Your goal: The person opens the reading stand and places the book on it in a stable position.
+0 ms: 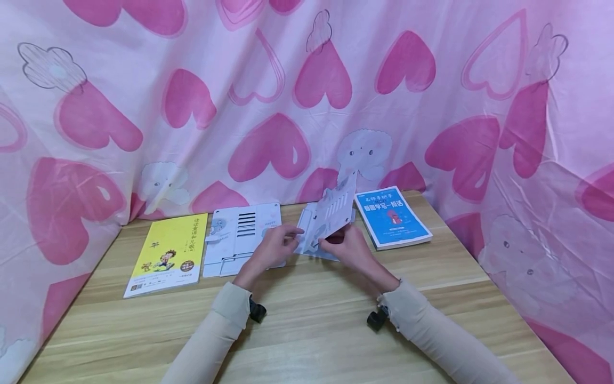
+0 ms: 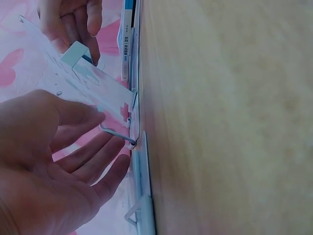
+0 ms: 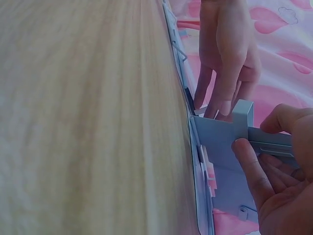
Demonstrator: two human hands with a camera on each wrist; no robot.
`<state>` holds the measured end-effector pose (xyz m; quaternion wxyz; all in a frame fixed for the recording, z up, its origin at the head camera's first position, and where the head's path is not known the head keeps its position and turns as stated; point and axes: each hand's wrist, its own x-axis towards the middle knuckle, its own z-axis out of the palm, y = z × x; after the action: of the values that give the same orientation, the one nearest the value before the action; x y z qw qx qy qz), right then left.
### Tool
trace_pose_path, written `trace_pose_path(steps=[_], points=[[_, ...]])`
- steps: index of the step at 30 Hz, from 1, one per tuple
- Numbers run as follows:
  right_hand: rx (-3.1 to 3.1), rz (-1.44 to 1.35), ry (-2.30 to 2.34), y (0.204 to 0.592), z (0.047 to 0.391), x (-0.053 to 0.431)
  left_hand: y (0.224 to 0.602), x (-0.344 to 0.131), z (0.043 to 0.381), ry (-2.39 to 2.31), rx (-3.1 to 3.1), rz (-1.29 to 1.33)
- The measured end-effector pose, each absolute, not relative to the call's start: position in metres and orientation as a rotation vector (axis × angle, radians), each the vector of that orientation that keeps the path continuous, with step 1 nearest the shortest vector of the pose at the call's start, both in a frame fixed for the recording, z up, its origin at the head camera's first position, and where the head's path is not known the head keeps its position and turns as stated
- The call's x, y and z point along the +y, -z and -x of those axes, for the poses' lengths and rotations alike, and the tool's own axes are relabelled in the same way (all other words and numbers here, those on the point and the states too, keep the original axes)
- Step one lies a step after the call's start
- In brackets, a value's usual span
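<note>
A white metal book stand [image 1: 333, 209] with printed pictures and slots is partly unfolded, its panel tilted up from the base lying on the table. My right hand [image 1: 354, 248] grips the front edge of that panel beside a bent metal lip [image 3: 243, 117], thumb on one side and fingers on the other. At the stand's left side, my left hand [image 1: 275, 246] has its thumb and curled fingers around a thin wire support [image 2: 117, 134]. A second, similar book stand [image 1: 259, 214] lies folded flat, just left of the left hand.
On the wooden table [image 1: 307, 330], a yellow book [image 1: 168, 250] lies at the far left and a blue book [image 1: 393, 216] at the right, close to the raised stand. Behind and at both sides hangs a pink curtain [image 1: 201, 144] with hearts.
</note>
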<state>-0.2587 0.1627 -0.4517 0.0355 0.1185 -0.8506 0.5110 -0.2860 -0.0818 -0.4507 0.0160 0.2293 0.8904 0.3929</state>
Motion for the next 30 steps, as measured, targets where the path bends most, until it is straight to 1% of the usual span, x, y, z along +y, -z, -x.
trace_pose_path(steps=[11,15,21,25,28,30], points=[[-2.622,-0.364,-1.558,0.45,0.26,0.162,0.438,-0.067,0.271,-1.046,2.736,-0.88],[-2.63,-0.35,-1.564,0.448,0.258,0.161,0.439,-0.053,0.265,-0.945,2.87,-0.809],[-2.627,-0.378,-1.533,0.445,0.256,0.158,0.441,-0.041,0.26,-0.972,2.979,-0.695],[-2.67,-0.491,-1.464,0.443,0.26,0.163,0.441,-0.039,0.26,-1.009,2.997,-0.657],[-2.735,-0.606,-1.381,0.44,0.267,0.173,0.44,-0.039,0.261,-1.024,2.995,-0.638],[-2.773,-0.633,-1.312,0.439,0.273,0.182,0.44,-0.04,0.263,-1.049,2.965,-0.614]])
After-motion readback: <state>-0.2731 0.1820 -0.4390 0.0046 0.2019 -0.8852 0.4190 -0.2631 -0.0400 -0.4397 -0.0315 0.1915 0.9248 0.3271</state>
